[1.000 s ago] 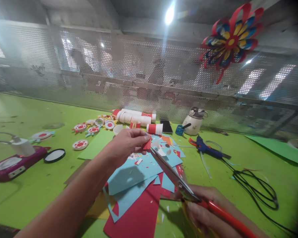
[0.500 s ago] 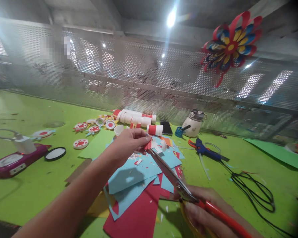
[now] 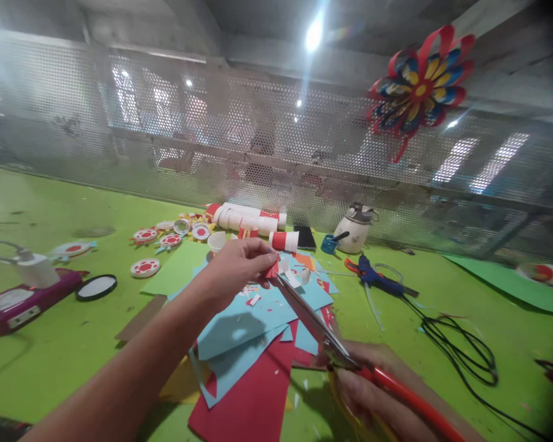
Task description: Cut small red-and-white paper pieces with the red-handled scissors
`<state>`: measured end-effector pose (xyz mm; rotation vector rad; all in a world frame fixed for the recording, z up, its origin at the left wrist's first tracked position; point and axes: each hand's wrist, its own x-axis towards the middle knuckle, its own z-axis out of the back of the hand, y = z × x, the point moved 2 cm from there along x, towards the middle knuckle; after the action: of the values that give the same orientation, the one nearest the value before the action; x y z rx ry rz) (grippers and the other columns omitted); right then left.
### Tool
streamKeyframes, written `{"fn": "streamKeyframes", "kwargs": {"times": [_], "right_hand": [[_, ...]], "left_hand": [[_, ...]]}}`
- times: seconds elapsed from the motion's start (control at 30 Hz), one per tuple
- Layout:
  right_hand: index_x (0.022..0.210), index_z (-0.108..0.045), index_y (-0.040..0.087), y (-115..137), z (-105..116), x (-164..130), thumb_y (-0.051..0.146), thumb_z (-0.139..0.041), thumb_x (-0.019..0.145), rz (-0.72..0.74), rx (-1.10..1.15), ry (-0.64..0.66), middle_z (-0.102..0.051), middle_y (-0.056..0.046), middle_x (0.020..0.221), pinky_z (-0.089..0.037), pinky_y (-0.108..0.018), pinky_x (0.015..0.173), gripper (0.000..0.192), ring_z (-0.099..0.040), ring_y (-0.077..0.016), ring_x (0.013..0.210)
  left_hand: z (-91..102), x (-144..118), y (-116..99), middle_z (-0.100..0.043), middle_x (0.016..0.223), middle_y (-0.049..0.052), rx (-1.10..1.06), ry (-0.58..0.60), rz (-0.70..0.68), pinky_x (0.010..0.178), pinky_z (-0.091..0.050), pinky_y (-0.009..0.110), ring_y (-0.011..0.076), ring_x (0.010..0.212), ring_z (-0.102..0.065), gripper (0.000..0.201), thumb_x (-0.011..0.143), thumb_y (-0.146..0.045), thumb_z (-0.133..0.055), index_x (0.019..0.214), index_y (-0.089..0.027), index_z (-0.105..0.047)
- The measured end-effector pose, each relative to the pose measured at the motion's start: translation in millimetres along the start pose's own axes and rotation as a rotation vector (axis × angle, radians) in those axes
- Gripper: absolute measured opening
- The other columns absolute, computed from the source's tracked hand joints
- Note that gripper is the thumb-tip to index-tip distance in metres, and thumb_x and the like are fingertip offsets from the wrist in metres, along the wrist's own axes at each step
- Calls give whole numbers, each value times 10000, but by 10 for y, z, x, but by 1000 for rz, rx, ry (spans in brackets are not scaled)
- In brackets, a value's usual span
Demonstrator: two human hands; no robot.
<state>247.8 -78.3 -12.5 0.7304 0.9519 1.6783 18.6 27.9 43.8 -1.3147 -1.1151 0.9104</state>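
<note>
Now, left hand pinches red scrap, right hand w/ scissors

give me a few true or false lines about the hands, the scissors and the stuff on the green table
1. The left hand pinches a small red paper piece. True.
2. The right hand holds a blue glue gun. False: it holds red-handled scissors; the glue gun lies on the green table, untouched.
3. The scissor blades point toward the red piece. True.
4. The paper flower lies flat on the table. False: it hangs high against the perforated screen.
5. Blue paper sheets lie on top of a red sheet. True.
</note>
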Motion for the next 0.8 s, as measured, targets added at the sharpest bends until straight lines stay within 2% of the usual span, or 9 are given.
{"fn": "streamKeyframes", "kwargs": {"times": [0.17,0.3,0.43,0.6,0.8], "right_hand": [[984,-663,237,202,-5,33,509,-481,864,61,-57,-4,-627,-33,673,-489,-262,493,348,-581,-178,554],[934,-665,213,309,-36,122,354,-510,861,187,-136,50,-673,-29,732,-493,-267,593,223,-627,-209,675],[952,-668,202,261,-60,171,305,-518,846,269,-190,6,-676,-17,753,-466,-247,569,210,-607,-181,640],[945,-652,179,168,-95,159,324,-520,844,260,-336,-92,-671,-37,747,-464,-275,575,220,-595,-192,627],[814,-624,154,128,-131,168,283,-530,846,328,-483,-179,-673,-76,753,-471,-309,574,163,-594,-200,607]], "left_hand": [[-17,-14,-12,-542,598,-18,-5,-16,-15,521,-447,213,73,541,-493,133,703,-236,-663,677,-121,-601],[-25,-18,-18,-550,621,-20,-17,-31,-53,552,-469,224,86,576,-530,167,706,-274,-672,686,-130,-591],[-35,-25,-29,-540,604,-30,-25,-45,-88,552,-470,230,92,575,-544,170,710,-274,-669,671,-138,-574],[-51,-47,-49,-542,573,-39,-56,-63,-125,535,-463,218,82,540,-538,146,715,-243,-663,677,-140,-567],[-57,-58,-43,-574,588,-32,-77,-81,-135,570,-494,236,88,553,-555,148,720,-258,-662,705,-143,-570]]}}
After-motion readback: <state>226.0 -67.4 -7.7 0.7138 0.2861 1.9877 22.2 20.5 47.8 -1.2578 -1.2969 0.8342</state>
